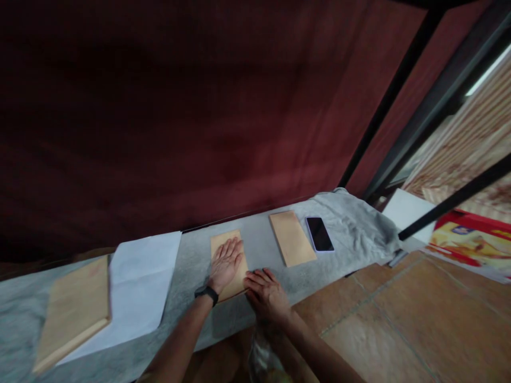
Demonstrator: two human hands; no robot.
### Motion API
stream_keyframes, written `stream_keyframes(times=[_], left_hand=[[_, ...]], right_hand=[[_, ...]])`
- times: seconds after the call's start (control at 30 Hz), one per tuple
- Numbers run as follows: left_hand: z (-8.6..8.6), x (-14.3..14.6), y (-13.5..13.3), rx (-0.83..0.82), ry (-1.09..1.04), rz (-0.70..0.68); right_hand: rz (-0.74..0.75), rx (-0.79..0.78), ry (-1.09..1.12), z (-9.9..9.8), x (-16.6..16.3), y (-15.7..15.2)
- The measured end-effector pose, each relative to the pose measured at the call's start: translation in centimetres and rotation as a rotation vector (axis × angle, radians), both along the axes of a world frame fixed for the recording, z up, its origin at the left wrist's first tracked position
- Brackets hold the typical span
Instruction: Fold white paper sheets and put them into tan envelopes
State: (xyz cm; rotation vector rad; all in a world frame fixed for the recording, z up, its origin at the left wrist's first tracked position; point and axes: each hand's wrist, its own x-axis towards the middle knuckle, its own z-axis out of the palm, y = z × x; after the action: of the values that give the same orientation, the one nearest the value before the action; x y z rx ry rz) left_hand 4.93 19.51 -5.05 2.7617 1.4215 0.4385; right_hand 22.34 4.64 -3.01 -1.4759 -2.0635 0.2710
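My left hand [225,261] lies flat and open on a tan envelope [229,242] in the middle of a grey cloth-covered table [191,266]. A black band circles that wrist. My right hand [265,290] rests with its fingers stretched out at the envelope's near right edge, touching it. A second tan envelope [292,238] lies to the right, apart from both hands, with a dark phone [320,234] beside it.
A sheet of white paper [139,282] lies to the left, partly under a stack of tan envelopes [75,308]. Dark red fabric hangs behind the table. Black metal bars [399,80] rise at the right; tiled floor [399,319] lies below.
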Motion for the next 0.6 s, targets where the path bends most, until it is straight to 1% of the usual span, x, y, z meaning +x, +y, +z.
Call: stream_keyframes(times=[0.07,0.17,0.27,0.37,0.47,0.6], left_hand=[[-0.2,-0.2,-0.5,0.006,-0.004,-0.021],[-0.2,-1.3,-2.4,-0.014,-0.014,-0.081],[0.1,-3.2,-5.3,-0.089,-0.012,-0.138],[0.7,-5.1,-8.5,-0.166,-0.021,-0.160],[1.1,-6.1,-11.1,-0.167,-0.083,-0.105],[1.2,-5.5,-12.9,-0.123,-0.169,0.053]], right_hand=[[-0.004,0.006,0.001,-0.2,-0.1,0.2],[-0.005,0.013,-0.016,-0.5,-0.1,0.4],[-0.009,0.008,-0.032,-0.7,-0.1,0.3],[-0.002,-0.005,-0.024,-0.8,-0.1,0.2],[0.002,-0.004,-0.018,-0.7,-0.2,0.2],[-0.015,0.002,-0.023,-0.5,-0.9,0.0]])
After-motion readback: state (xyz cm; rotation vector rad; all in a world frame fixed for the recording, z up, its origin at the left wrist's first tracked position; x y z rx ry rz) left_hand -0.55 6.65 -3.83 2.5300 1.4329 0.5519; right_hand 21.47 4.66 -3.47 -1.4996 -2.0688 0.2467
